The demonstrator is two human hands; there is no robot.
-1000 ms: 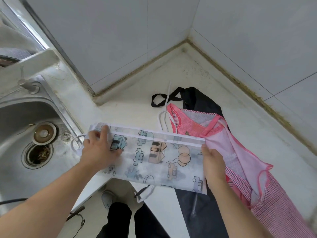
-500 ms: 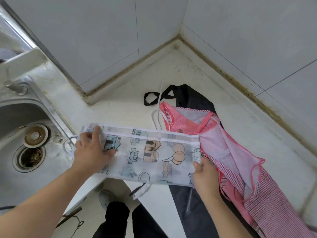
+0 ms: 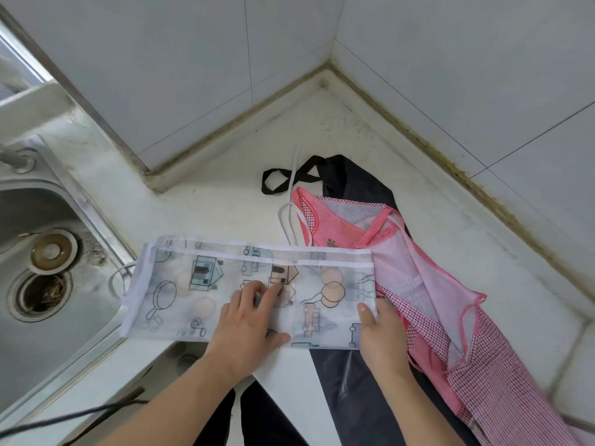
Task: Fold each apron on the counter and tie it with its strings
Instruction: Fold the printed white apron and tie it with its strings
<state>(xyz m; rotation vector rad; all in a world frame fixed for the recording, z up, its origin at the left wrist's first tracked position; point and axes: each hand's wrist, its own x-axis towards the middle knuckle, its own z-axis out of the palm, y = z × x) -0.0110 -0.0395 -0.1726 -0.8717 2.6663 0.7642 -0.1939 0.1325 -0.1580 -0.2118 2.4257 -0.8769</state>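
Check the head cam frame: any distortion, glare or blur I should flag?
Head view: strong wide-angle distortion, the wall tile lines and the counter edge bow; light is soft and even with no hard shadows; dull sheen on the sink, not blown out; left hand, right hand and printed apron are sharp; bottom corners slightly smeared.

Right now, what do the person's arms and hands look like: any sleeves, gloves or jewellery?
Both forearms are bare up to the frame edge, with no sleeves in view. The left hand and right hand wear no gloves, and no rings, watch or bracelet show. Fingernails look short and unpainted.
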